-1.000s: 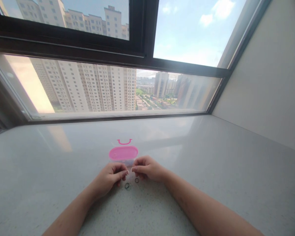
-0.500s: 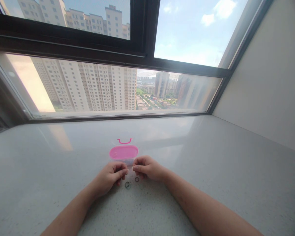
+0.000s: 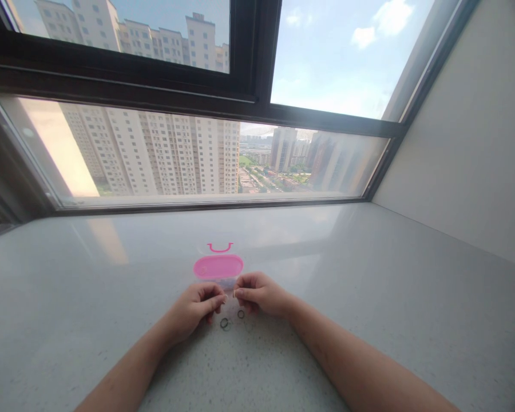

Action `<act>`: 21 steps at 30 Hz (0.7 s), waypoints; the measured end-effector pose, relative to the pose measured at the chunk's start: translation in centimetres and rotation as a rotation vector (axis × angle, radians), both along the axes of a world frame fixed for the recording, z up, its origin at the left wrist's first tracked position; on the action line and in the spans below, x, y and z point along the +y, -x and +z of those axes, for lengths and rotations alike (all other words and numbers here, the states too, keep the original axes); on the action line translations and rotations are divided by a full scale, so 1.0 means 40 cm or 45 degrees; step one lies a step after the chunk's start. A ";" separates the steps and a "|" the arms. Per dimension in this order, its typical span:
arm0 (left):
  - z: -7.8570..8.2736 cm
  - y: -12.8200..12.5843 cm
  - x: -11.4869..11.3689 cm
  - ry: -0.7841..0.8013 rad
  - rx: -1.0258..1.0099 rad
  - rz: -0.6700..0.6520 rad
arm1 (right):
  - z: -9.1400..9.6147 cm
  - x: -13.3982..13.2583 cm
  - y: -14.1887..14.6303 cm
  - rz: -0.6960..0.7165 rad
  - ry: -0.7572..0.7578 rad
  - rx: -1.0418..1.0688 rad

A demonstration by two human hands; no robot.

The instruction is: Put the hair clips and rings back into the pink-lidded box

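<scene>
My left hand [image 3: 201, 304] is closed in a pinch, thumb against forefinger, just in front of a pink-lidded box. Facing it, my right hand [image 3: 257, 293] pinches in the same way, its fingertips a small gap from the left ones. Whatever is between the fingertips is too small to make out. Below the hands, a dark ring-shaped band [image 3: 224, 323] lies on the pale speckled surface, with a fainter loop against it. Another thin dark band [image 3: 241, 314] lies under my right fingers. The pink oval lid [image 3: 218, 266] sits on a clear container [image 3: 227, 282], partly hidden by my hands.
A pink curved handle [image 3: 220, 248] lies behind the lid. The pale speckled counter [image 3: 347, 297] runs back to a dark-framed window [image 3: 249, 109] with tall buildings outside. A white wall [image 3: 467, 154] rises on the right.
The whole view has shifted very slightly. Both hands keep their pinch in nearly the same place, and the bands, lid and handle stay where they lay.
</scene>
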State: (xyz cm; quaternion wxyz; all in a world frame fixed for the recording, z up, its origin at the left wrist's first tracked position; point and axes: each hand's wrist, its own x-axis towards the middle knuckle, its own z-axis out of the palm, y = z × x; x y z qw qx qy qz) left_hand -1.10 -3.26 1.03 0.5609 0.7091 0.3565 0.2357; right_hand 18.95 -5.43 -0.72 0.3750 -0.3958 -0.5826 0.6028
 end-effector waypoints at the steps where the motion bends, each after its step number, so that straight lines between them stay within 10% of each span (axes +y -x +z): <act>1: -0.001 0.000 0.000 0.001 -0.001 0.000 | -0.001 0.000 0.000 -0.001 0.002 0.009; 21: -0.009 0.001 0.008 -0.006 0.034 0.008 | -0.001 0.004 0.003 -0.012 0.022 0.042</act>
